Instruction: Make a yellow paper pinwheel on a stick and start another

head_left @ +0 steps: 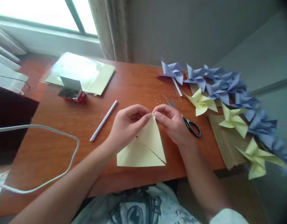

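A pale yellow paper square with slits cut in from its corners lies before me at the table's near side. My left hand pinches its far corner between thumb and fingers. Right beside it, my right hand pinches the same corner, the fingertips of both hands almost touching. A small dark spot shows near the middle of the sheet. Partly under my right hand lies a pair of scissors with dark handles. To the left of my left hand rests a rolled white paper stick.
Several blue paper pinwheels and yellow pinwheels line the right side, some on a woven mat. An opened small red box and plastic-sleeved paper sit back left. A white cable loops across the left.
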Motion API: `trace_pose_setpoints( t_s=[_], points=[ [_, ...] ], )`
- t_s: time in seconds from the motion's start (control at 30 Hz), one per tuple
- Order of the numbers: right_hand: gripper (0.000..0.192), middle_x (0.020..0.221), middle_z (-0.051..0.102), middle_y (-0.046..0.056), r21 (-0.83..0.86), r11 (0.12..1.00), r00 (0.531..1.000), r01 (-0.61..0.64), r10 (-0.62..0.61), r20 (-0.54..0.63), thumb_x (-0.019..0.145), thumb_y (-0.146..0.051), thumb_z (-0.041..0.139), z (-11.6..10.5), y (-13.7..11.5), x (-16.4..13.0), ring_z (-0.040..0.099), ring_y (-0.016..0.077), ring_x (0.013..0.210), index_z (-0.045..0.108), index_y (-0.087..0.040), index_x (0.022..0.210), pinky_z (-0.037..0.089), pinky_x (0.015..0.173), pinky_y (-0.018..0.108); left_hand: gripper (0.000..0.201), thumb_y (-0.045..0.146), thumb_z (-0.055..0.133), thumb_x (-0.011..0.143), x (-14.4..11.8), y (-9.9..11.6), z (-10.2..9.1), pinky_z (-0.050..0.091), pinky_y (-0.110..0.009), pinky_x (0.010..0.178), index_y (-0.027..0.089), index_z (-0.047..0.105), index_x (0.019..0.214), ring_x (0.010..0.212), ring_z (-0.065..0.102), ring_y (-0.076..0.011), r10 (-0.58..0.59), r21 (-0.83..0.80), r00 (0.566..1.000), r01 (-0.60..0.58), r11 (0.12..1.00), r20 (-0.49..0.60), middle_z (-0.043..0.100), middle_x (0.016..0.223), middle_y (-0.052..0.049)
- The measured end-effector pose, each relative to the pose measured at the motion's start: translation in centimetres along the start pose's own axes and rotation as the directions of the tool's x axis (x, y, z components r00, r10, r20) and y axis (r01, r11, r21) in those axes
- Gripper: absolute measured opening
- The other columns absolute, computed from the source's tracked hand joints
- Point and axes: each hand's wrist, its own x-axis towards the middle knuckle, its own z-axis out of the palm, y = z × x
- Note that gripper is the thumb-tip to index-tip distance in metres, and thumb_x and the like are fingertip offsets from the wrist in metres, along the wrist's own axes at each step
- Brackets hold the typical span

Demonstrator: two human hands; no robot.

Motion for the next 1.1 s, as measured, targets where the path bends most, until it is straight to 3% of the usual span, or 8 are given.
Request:
trace_pose_setpoints(
  t_s=[0.2, 0.33, 0.47, 0.6, 0.83, 1.1],
  points=[
    [0.018, 0.074, 0.063, -0.002, 0.001, 0.999, 0.998, -0.052, 0.052, 0.029, 0.091, -0.039, 0.070, 0.3, 0.0, -0.1, 0.057, 0.0118, 0.069, 0.070, -0.023, 0.084, 0.049, 0.065, 0.024, 0.017, 0.030, 0.077, 0.083, 0.0, 0.2, -0.1, 0.047, -0.022, 0.060, 0.015, 0.070, 0.081, 0.069, 0.060, -0.0124, 0.006, 0.009, 1.000, -0.006, 1.000, -0.012, 0.068, 0.075, -0.003],
    [0.017, 0.077, 0.065, -0.001, -0.152, 0.987, 0.999, 0.045, -0.048, -0.011, 0.093, -0.038, 0.068, 0.5, 0.0, -0.2, 0.061, 0.0130, 0.071, 0.069, -0.023, 0.085, 0.051, 0.066, 0.025, 0.015, 0.029, 0.076, 0.084, 0.0, 0.0, -0.2, 0.049, -0.023, 0.063, 0.015, 0.070, 0.082, 0.071, 0.062, -0.0128, 0.019, 0.020, 0.999, -0.018, 1.000, -0.039, 0.069, 0.078, -0.003],
    [0.005, 0.083, 0.069, 0.000, -0.453, 0.868, 0.957, 0.203, -0.273, -0.095, 0.090, -0.027, 0.070, 0.9, 0.1, -0.5, 0.065, 0.0149, 0.076, 0.069, -0.023, 0.088, 0.054, 0.070, 0.028, 0.014, 0.028, 0.075, 0.083, 0.0, -0.1, -0.2, 0.050, -0.023, 0.062, 0.015, 0.069, 0.082, 0.069, 0.062, -0.0131, 0.056, 0.099, 0.996, -0.049, 0.994, -0.074, 0.069, 0.076, -0.003],
    [0.002, 0.082, 0.071, 0.000, -0.650, 0.703, 0.904, 0.288, -0.424, -0.057, 0.089, -0.023, 0.069, 1.3, 0.1, -0.7, 0.067, 0.0151, 0.074, 0.069, -0.023, 0.087, 0.056, 0.070, 0.029, 0.012, 0.027, 0.071, 0.085, 0.0, -0.3, -0.1, 0.051, -0.024, 0.061, 0.016, 0.069, 0.082, 0.068, 0.063, -0.0140, 0.085, 0.176, 0.994, -0.073, 0.982, -0.065, 0.069, 0.076, -0.003],
    [0.005, 0.078, 0.070, -0.001, -0.743, 0.576, 0.863, 0.342, -0.505, 0.006, 0.090, -0.021, 0.066, 1.5, 0.3, -0.5, 0.066, 0.0141, 0.069, 0.067, -0.023, 0.086, 0.056, 0.067, 0.028, 0.010, 0.026, 0.069, 0.086, 0.1, -0.5, -0.2, 0.053, -0.025, 0.062, 0.017, 0.068, 0.082, 0.068, 0.064, -0.0147, 0.107, 0.218, 0.993, -0.093, 0.972, -0.054, 0.070, 0.076, -0.003],
    [0.005, 0.078, 0.070, -0.001, -0.775, 0.522, 0.844, 0.355, -0.535, 0.026, 0.090, -0.019, 0.065, 1.4, 0.4, -0.4, 0.065, 0.0138, 0.069, 0.066, -0.023, 0.087, 0.055, 0.068, 0.028, 0.008, 0.021, 0.064, 0.087, 0.0, -0.2, -0.3, 0.053, -0.023, 0.060, 0.017, 0.068, 0.081, 0.065, 0.065, -0.0136, 0.168, 0.373, 0.985, -0.143, 0.917, -0.034, 0.069, 0.073, -0.001]
  ],
)
